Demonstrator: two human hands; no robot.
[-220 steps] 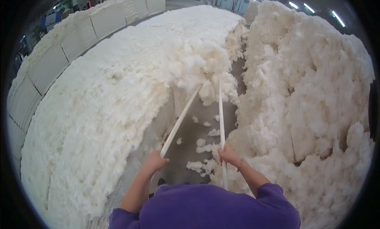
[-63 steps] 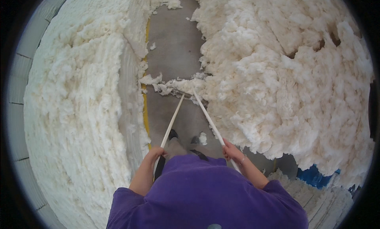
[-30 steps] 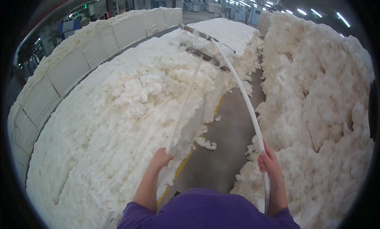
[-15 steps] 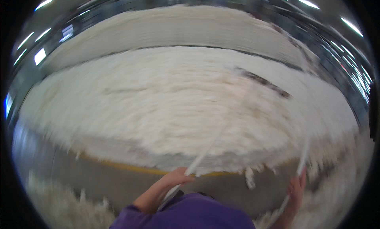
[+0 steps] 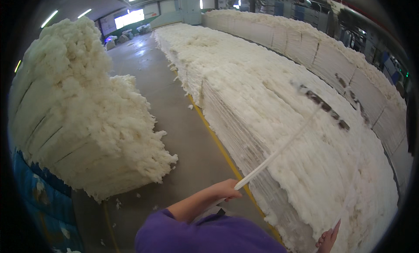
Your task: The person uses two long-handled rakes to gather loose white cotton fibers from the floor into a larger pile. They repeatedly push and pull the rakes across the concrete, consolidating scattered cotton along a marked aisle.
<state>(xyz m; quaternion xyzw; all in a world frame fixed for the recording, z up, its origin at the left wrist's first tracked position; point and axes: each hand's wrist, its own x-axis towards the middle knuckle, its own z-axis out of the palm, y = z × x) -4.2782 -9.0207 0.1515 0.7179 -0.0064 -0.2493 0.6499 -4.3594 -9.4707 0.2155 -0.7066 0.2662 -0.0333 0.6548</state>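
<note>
With our left hand (image 5: 227,190) closed round one white pole (image 5: 263,164) at lower centre and our right hand (image 5: 328,240) round a blurred second pole (image 5: 348,200) at lower right, we risk tangling their dark heads (image 5: 315,97) over the cotton bales (image 5: 244,84) at right if the swings cross.
</note>
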